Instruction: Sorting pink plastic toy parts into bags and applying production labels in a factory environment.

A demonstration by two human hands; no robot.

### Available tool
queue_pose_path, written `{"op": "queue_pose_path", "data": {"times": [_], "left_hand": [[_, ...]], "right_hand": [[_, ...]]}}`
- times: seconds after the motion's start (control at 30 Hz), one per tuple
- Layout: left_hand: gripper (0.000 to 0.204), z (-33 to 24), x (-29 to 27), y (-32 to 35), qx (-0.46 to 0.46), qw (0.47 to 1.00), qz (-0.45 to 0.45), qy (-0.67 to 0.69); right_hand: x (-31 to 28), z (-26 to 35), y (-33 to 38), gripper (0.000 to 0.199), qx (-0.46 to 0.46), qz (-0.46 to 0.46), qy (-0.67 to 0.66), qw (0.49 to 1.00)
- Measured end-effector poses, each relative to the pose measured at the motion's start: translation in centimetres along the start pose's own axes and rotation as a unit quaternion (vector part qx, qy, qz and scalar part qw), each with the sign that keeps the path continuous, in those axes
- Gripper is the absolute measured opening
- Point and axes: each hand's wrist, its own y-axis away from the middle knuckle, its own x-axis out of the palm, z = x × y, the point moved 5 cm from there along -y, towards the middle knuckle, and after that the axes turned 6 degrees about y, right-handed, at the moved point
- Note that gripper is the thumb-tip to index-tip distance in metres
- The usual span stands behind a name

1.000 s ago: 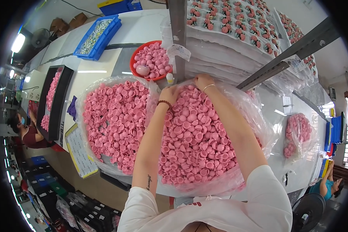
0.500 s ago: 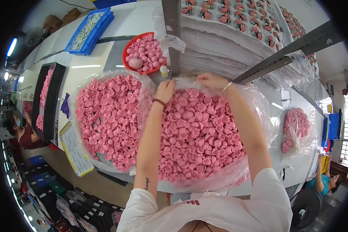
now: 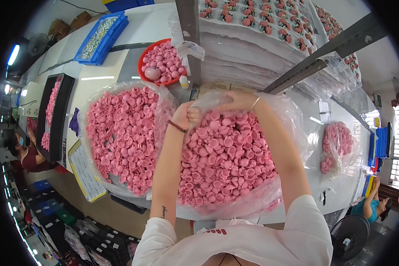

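A large clear plastic bag (image 3: 277,188) lies spread in front of me, heaped with small pink hollow half-round pieces (image 3: 226,159). My left hand (image 3: 186,116) is closed on the bag's far rim at its left, fingers curled into the film. Farther right, my right hand (image 3: 238,101) also holds the far rim, with its fingertips partly hidden behind the film. The plastic between both hands is lifted and bunched above the heap. Just left of my left forearm, a second open clear bag (image 3: 89,102) holds similar pink pieces (image 3: 124,133).
Beyond the bags stand a red basin (image 3: 142,66) of pink pieces, a small bottle (image 3: 184,82) and a metal post (image 3: 189,40). Stacked trays (image 3: 252,62) rise behind a slanting metal bar (image 3: 319,66). A smaller bag (image 3: 339,146) lies right; a blue tray (image 3: 119,29) sits far left.
Both hands have pulled the bag's far rim nearer, and the film is drawn over the heap's far edge. My left hand has turned and curled inward. The pink heap has shifted slightly.
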Motion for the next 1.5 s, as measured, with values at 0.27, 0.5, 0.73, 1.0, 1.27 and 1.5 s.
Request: {"op": "queue_pose_path", "data": {"times": [0.27, 0.5, 0.73, 1.0, 1.27, 1.5], "left_hand": [[0.04, -3.8, 2.8, 0.7, 0.477, 0.223, -0.191, -0.828], [0.035, -5.8, -2.9, -2.3, 0.302, 0.618, -0.221, -0.691], [0.026, -10.0, -7.7, -3.1, 0.322, 0.623, -0.277, -0.656], [0.029, -4.2, 0.9, -1.4, 0.417, 0.442, -0.184, -0.773], [0.06, 14.3, 4.8, 5.4, 0.329, 0.338, -0.026, -0.881], [0.071, 35.1, -2.6, 12.4, 0.153, 0.345, -0.036, -0.925]], "right_hand": [[3.6, -10.8, -9.2, 0.061, 0.161, 0.146, -0.137, 0.967], [1.5, -12.2, -8.8, 0.058, 0.247, 0.046, -0.286, 0.925], [-0.3, 0.2, 3.1, 0.032, -0.078, -0.386, 0.291, 0.872], [3.6, 2.1, 22.0, 0.022, 0.077, -0.368, 0.149, 0.915], [13.7, 2.8, 33.1, 0.069, 0.235, -0.161, 0.193, 0.939], [17.0, -0.2, 36.7, 0.063, 0.203, -0.098, 0.359, 0.906]]}}
